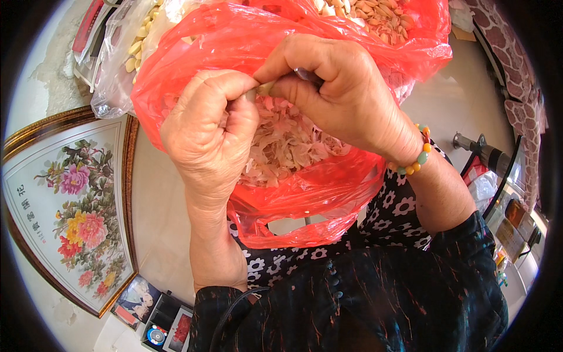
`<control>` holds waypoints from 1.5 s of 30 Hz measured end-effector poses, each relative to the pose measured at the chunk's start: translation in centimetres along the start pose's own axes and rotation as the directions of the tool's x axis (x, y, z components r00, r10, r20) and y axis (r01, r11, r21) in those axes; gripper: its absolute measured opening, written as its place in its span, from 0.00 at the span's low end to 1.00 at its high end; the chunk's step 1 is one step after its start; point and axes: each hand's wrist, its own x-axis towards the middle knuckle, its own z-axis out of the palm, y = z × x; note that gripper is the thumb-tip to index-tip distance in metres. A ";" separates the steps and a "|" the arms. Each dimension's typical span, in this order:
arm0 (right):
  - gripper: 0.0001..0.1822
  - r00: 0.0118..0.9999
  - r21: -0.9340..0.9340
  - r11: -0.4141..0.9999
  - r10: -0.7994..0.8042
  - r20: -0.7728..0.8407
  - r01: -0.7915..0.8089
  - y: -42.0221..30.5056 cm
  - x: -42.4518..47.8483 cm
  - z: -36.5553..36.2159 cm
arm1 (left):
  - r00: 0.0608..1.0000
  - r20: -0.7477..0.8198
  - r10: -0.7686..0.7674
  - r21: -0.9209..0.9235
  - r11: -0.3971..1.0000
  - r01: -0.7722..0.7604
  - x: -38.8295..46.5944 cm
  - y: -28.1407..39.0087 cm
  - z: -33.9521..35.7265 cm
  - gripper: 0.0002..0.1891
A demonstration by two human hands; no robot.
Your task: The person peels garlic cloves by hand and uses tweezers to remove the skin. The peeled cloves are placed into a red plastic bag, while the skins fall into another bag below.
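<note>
The fingertips of my left hand [211, 127] and my right hand [338, 88] meet over an open red plastic bag [303, 198]. Pinched between them is a small garlic clove [265, 89], mostly covered by the fingers. Within the curl of my right fingers shows a small shiny object [308, 75], too hidden to name. Loose garlic skins [286, 141] fill the bag below both hands. Beyond them, unpeeled garlic cloves [378, 15] lie in red plastic at the top. A clear plastic bag [110, 88] with peeled cloves [137, 48] is at the upper left.
On the left stands a framed flower picture [127, 176] bearing writing. Small boxes [165, 317] are at the lower left. A dark-edged glass table [506, 176] with a metal leg is on the right, near a stone-patterned cover [519, 79]. The red bag rests over my lap.
</note>
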 end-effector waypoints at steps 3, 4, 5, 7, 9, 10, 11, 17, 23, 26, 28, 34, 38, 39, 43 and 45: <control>0.06 0.990 0.139 0.981 0.130 0.057 -0.137 -0.5 -0.1 -0.1 | 0.998 -0.028 -0.051 -0.022 0.998 0.051 -0.1 0.0 0.1 0.09; 0.05 0.987 0.213 0.963 0.157 0.046 -0.163 -0.4 -0.1 0.1 | 0.996 -0.032 -0.080 -0.047 0.996 0.078 -0.2 -0.1 0.1 0.09; 0.03 0.982 0.287 0.939 0.184 0.038 -0.187 -0.3 -0.1 0.4 | 0.993 -0.036 -0.109 -0.072 0.992 0.106 -0.3 -0.1 0.0 0.08; 0.03 0.972 0.407 0.883 0.229 0.059 -0.233 -0.4 0.0 0.4 | 0.977 -0.039 -0.208 -0.268 0.945 0.190 -0.4 0.3 0.2 0.07; 0.03 0.957 0.501 0.816 0.263 0.120 -0.287 -0.5 0.1 0.2 | 0.956 -0.030 -0.292 -0.402 0.879 0.256 -0.4 0.6 0.2 0.06; 0.03 0.946 0.544 0.776 0.294 0.136 -0.319 -0.6 0.2 0.2 | 0.944 -0.026 -0.328 -0.442 0.851 0.283 -0.3 0.6 0.2 0.06; 0.04 0.934 0.585 0.732 0.323 0.154 -0.350 -0.7 0.2 0.1 | 0.932 -0.020 -0.362 -0.480 0.821 0.309 -0.3 0.7 0.2 0.06; 0.07 0.833 0.708 0.459 0.421 0.359 -0.537 -1.5 0.4 -0.8 | 0.932 0.067 -0.356 -0.661 0.684 0.309 -0.2 0.6 -0.4 0.04; 0.06 0.840 0.846 0.107 0.234 0.489 -0.522 0.4 0.1 0.2 | 0.920 0.138 -0.367 -0.778 0.534 0.329 -0.2 0.3 -0.2 0.02; 0.06 0.823 0.845 -0.036 0.212 0.528 -0.533 1.0 -0.1 0.1 | 0.883 0.244 -0.402 -0.849 0.352 0.394 0.0 0.6 -0.3 0.02; 0.07 0.821 0.850 -0.097 0.221 0.526 -0.518 1.1 -0.1 0.2 | 0.870 0.287 -0.401 -0.898 0.204 0.391 0.1 0.2 -0.4 0.03; 0.08 0.851 0.876 -0.127 0.208 0.482 -0.465 1.6 -0.2 -0.1 | 0.911 0.204 -0.359 -0.803 0.470 0.365 0.0 -0.5 -1.2 0.02; 0.07 0.858 0.880 0.100 0.296 0.419 -0.464 1.1 0.1 -0.1 | 0.941 0.141 -0.309 -0.487 0.806 0.338 -0.5 0.2 -1.7 0.05; 0.07 0.857 0.864 0.190 0.339 0.388 -0.466 0.7 0.2 0.0 | 0.949 0.120 -0.291 -0.379 0.870 0.315 -0.6 0.4 -1.6 0.06; 0.08 0.859 0.669 0.567 0.458 0.227 -0.479 -1.6 0.5 -0.2 | 0.970 0.035 -0.240 -0.535 0.815 0.222 -0.3 1.1 -0.2 0.16; 0.06 0.899 0.590 0.692 0.411 0.150 -0.415 -1.4 0.1 0.2 | 0.986 0.047 -0.160 -0.429 0.888 0.165 -0.5 0.2 0.0 0.18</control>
